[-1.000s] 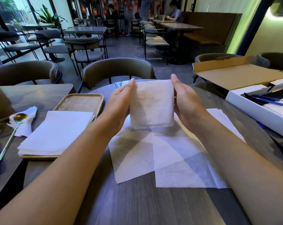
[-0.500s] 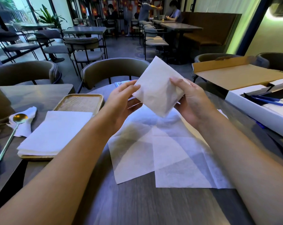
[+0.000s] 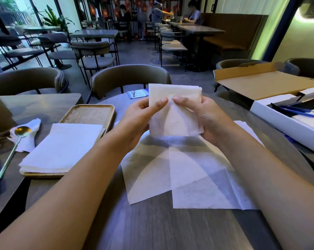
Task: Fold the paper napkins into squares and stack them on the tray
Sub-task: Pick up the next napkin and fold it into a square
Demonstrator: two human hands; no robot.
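A folded white napkin is held upright above the round table, roughly square. My left hand pinches its left side with the thumb on the front. My right hand pinches its right side, thumb tip near the middle. Both thumbs almost meet on the front face. Below them, unfolded napkins lie flat and overlapping on the table. To the left, a wooden tray carries a stack of folded napkins on its near half.
A gold spoon lies on a crumpled napkin left of the tray. A white box with blue pens and an open cardboard box sit at the right. A blue card lies at the far table edge, before a chair.
The folded napkin was first held flat between both palms, then turned diamond-wise; now it is squared again and pinched by both thumbs on its front, lower and nearer to me.
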